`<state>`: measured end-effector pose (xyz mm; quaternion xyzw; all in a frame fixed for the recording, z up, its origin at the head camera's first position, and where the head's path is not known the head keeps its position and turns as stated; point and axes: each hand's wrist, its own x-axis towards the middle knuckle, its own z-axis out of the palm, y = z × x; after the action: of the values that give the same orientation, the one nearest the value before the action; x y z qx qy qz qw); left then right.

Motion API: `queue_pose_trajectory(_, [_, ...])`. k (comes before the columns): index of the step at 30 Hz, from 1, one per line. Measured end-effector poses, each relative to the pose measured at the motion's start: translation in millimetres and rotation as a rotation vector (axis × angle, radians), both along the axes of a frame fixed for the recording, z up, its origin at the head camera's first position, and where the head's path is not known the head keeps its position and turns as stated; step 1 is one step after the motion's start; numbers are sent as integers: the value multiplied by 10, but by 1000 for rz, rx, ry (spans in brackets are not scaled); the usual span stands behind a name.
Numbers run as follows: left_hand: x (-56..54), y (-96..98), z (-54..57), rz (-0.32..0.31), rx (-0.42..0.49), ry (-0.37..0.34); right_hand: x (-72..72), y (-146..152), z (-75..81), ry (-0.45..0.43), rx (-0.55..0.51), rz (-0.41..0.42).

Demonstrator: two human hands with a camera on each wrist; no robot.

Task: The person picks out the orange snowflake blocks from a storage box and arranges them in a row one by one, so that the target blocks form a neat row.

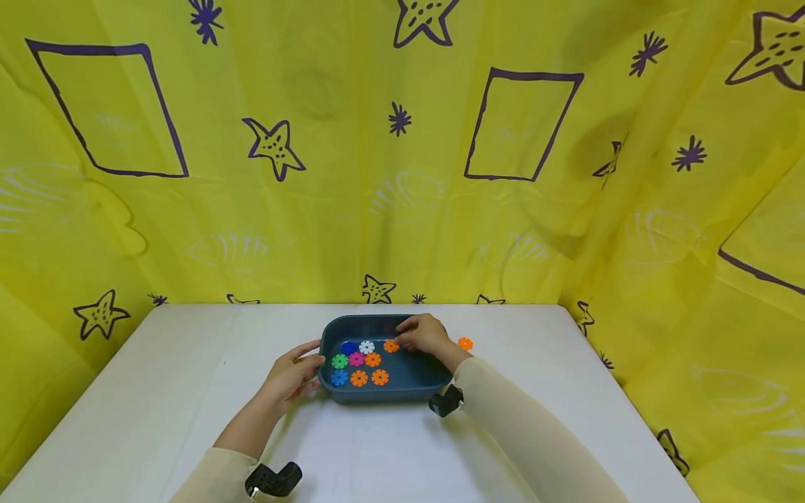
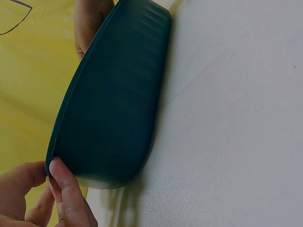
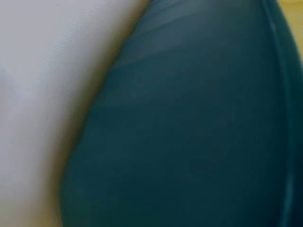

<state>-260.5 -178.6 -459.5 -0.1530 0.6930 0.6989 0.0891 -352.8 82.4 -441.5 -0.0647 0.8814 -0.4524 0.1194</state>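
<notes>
A dark blue-green plastic basin sits on the table. My left hand holds its left end, and in the left wrist view the thumb and fingers pinch the rim. Inside lie several notched plastic discs in rows: dark blue, white, green, pink, light blue and orange ones. My right hand reaches into the basin over its far side, fingertips pinching the edge of an orange notched disc. The right wrist view shows only the basin's outer wall, hiding the right fingers.
Another orange disc lies on the white table, just right of the basin and beyond the right forearm. Yellow curtains with drawn stars stand behind the table and at both sides. Each forearm wears a black wrist device.
</notes>
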Motion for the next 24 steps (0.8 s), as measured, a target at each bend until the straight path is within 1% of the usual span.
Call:
queue_pose_trajectory(10, [1, -1, -3, 9, 17, -1, 9, -58, -55, 22, 18, -12])
queue_pose_trajectory(18, [-2, 2, 5, 7, 13, -7, -10, -75, -102, 55, 56, -4])
queue_pose_trajectory(24, [13, 5, 3, -6, 32, 24, -8, -97, -148, 80, 59, -24])
